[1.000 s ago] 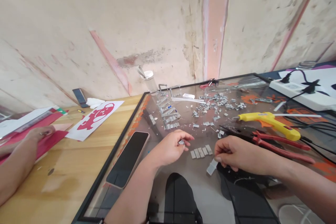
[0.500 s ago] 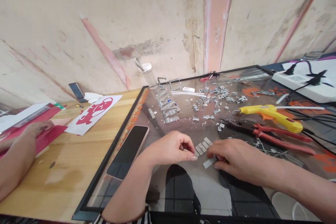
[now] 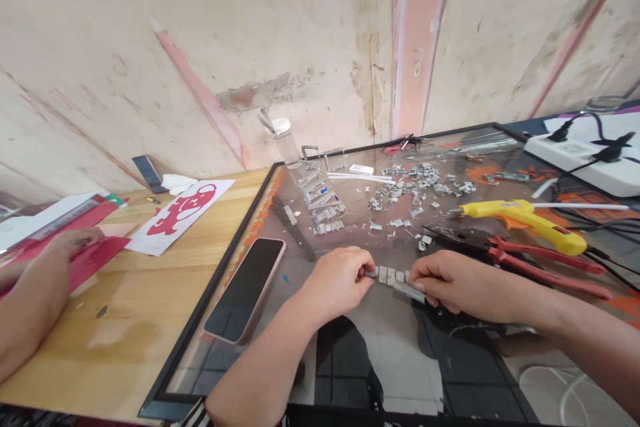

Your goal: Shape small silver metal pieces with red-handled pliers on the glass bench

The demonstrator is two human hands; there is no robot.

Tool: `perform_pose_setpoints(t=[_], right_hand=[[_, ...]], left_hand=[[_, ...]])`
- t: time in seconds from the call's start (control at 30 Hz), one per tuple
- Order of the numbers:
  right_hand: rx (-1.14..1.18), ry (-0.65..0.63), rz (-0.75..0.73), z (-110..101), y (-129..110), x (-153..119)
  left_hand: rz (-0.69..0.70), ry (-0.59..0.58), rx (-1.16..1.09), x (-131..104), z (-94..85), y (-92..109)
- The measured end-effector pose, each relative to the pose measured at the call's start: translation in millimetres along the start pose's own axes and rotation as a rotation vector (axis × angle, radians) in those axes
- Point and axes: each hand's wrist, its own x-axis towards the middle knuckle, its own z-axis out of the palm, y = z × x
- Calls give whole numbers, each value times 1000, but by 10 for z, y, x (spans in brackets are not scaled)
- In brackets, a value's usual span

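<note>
A short row of small flat grey metal-looking pieces (image 3: 387, 275) spans the gap between my two hands, just above or on the glass tabletop. My left hand (image 3: 340, 280) is closed, thumb and fingers pinching the row's left end. At the other end, my right hand (image 3: 450, 280) is closed too, its fingertips pressed on the right end and on a longer grey strip (image 3: 409, 291) lying along the near side. The fingertips hide both ends, so how the pieces are joined cannot be made out.
A phone (image 3: 246, 288) lies left of my hands. Beyond them are scattered grey scraps (image 3: 425, 183) and a clear lidded bottle (image 3: 286, 140). On the right lie a yellow glue gun (image 3: 525, 219), red-handled pliers (image 3: 545, 270) and a white power strip (image 3: 585, 160). Another person's hand (image 3: 77, 243) rests on red paper at left.
The row has turned from slanting to nearly level across my view. My left hand has closed on its left end, and my right hand has shifted slightly right and up.
</note>
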Motion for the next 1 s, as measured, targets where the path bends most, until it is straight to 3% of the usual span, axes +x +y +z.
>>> perform_pose_setpoints(t=[0.13, 0.27, 0.3, 0.37, 0.47, 0.63, 0.77, 1.0], right_hand=[[9, 9, 9, 0, -22, -15], [-77, 14, -71, 5, -57, -42], [-126, 24, -108, 13, -65, -48], [-222, 50, -165, 34, -80, -54], [-307, 123, -166, 57, -99, -44], [-407, 267, -137, 51, -93, -27], [-459, 265, -172, 79, -82, -61], [-614, 257, -147, 140, -110, -66]], left_hand=[[-23, 97, -16, 45, 47, -51], [-86, 102, -198, 33, -44, -43], [-116, 76, -280, 20, -84, -37], [-211, -101, -461, -7, -156, -25], [-282, -276, -602, -37, -204, -26], [-238, -280, -464, -44, -160, -76], [-201, -237, -401, -39, -111, -72], [-77, -131, -185, -36, -17, 108]])
